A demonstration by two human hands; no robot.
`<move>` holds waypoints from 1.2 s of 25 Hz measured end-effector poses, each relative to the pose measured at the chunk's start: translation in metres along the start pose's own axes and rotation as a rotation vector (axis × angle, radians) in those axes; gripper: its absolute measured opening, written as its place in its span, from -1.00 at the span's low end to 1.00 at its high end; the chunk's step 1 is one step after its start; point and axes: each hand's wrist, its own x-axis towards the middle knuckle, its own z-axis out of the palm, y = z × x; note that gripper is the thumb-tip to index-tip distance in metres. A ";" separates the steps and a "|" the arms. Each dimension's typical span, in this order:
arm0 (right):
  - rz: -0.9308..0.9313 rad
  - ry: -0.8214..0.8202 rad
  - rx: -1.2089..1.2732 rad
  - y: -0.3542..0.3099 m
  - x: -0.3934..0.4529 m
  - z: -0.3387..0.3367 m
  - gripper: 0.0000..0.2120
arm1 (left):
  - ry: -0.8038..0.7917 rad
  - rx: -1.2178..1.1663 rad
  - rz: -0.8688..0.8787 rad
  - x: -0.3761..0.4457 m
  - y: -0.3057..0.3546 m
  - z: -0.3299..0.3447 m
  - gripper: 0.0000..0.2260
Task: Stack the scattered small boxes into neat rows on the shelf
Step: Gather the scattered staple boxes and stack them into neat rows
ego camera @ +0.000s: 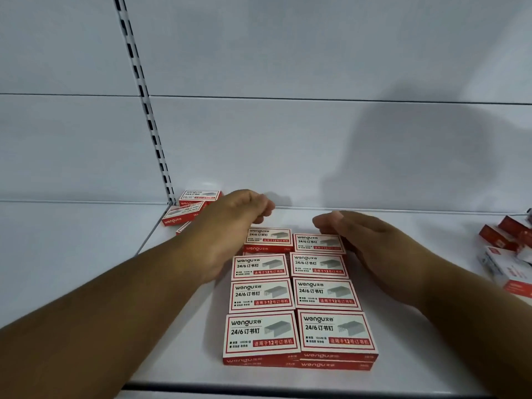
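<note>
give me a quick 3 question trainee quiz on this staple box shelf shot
1. True or false: the arranged staple boxes form two columns.
2. Where do loose boxes lie? A) far-left corner and right edge B) only at the front lip
3. Fill in: the left hand and right hand sit on either side of the block's ___ end.

Key: 1 true; 2 A, loose boxes and more boxes; 3 far

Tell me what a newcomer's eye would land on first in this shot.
First, the block of red-and-white staple boxes in two neat columns at the middle of the white shelf. Next, the left hand and right hand flanking the block's far end, neither with a clear grip on a box. Then the loose boxes at the back left corner and the jumbled boxes at the right edge.
</note>
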 end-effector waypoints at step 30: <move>0.003 0.070 -0.416 -0.055 0.021 0.035 -0.75 | 0.033 0.789 0.239 0.002 -0.001 -0.052 -0.90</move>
